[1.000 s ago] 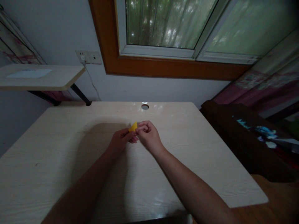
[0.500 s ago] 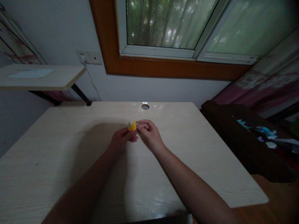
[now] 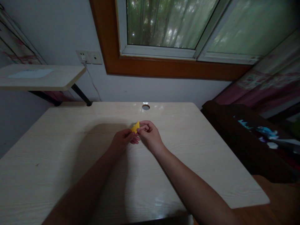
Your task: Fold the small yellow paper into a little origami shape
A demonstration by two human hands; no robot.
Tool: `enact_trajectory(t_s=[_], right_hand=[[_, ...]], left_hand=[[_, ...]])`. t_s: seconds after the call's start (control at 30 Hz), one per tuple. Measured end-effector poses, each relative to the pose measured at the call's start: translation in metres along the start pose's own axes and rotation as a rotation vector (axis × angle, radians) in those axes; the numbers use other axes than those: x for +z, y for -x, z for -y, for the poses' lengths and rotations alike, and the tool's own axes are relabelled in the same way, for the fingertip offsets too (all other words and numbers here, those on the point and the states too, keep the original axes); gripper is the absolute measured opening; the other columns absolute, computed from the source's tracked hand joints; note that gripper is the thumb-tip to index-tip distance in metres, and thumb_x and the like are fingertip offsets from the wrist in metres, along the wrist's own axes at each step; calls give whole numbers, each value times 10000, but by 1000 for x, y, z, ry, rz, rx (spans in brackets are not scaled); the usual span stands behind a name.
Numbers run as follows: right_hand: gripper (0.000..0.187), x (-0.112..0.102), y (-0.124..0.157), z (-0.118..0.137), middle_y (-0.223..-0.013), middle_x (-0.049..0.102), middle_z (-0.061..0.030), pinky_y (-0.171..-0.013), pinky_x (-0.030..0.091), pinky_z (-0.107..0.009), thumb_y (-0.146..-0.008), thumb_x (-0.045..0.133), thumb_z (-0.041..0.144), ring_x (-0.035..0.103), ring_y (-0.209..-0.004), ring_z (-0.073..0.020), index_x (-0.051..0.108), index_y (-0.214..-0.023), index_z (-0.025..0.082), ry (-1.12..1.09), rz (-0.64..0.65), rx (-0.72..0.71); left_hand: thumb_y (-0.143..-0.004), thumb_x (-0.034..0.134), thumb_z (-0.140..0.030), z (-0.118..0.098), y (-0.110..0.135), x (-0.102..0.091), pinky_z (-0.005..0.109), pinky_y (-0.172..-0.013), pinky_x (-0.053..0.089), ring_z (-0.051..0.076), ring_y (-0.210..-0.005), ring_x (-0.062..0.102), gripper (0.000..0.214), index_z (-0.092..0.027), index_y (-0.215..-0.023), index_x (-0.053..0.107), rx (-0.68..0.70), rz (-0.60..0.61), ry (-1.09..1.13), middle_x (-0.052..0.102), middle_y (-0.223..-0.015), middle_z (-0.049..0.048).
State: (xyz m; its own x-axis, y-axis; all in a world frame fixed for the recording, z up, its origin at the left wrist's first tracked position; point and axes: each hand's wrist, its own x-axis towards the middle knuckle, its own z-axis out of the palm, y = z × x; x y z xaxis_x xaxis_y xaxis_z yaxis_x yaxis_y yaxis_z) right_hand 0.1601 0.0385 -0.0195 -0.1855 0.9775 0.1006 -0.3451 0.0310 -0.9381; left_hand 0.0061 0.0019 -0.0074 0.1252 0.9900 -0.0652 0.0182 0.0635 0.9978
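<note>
A small piece of folded yellow paper (image 3: 135,127) with a pointed top corner is held between my hands, above the middle of the pale wooden desk (image 3: 178,131). My left hand (image 3: 122,139) pinches its lower left part between thumb and fingers. On the other side, my right hand (image 3: 150,133) has its thumb and fingertips closed on the paper's right edge. Fingers cover the paper's lower part, so its folds there are hidden.
A raised shelf (image 3: 70,76) on black legs stands at the back left, with a white sheet (image 3: 31,73) on it. Near the desk's back edge is a round cable hole (image 3: 145,107). A dark wooden cabinet (image 3: 234,134) with bright scraps stands at the right.
The yellow paper has turned and shifted slightly right, showing a broader triangular face. My right fingertips now press on its edge; both arms stay almost in place.
</note>
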Motion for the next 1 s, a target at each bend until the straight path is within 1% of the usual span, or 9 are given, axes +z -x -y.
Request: enact_trajectory(t_s=[0.17,0.3,0.5,0.73,0.87,1.0], right_hand=[[327,0,0,5,-677,673,49,-613,512,-271,-709,749,259,660,-590,-140,606,-1001,220,51,-29,13],[330,1,-1,9,-659,667,49,-614,507,-275,-697,745,259,648,-582,-139,603,-992,213,86,-21,22],[302,0,0,11,-665,660,38,-616,484,-272,-706,731,258,620,-591,-136,621,-985,218,174,-30,-2],[303,0,0,8,-678,667,35,-635,482,-280,-710,736,245,621,-603,-135,615,-987,217,172,-46,-17],[308,-2,-3,12,-681,667,37,-634,473,-275,-694,761,263,609,-595,-124,622,-964,210,118,-95,-23],[288,-6,-7,22,-656,657,42,-655,479,-277,-673,771,258,612,-601,-125,621,-913,202,65,-209,-15]], left_hand=[[-857,582,-481,0,0,-1,286,-633,561,179,-628,710,375,-120,-874,683,-9,34,11,763,-793,108],[-863,588,-467,-3,1,-1,276,-634,559,170,-633,703,356,-123,-867,683,-10,34,28,759,-794,104],[-776,708,-422,-7,2,2,284,-645,570,162,-610,687,283,-145,-735,667,-25,-4,-25,749,-741,82],[-794,689,-387,-10,2,2,275,-620,566,154,-586,683,249,-149,-721,671,-62,0,-17,747,-716,70],[-809,665,-368,-11,3,2,265,-621,558,148,-592,683,229,-142,-785,688,-64,-6,-11,744,-715,63],[-808,661,-365,-10,3,1,261,-613,548,147,-594,677,226,-141,-787,677,-32,-48,-4,733,-697,59]])
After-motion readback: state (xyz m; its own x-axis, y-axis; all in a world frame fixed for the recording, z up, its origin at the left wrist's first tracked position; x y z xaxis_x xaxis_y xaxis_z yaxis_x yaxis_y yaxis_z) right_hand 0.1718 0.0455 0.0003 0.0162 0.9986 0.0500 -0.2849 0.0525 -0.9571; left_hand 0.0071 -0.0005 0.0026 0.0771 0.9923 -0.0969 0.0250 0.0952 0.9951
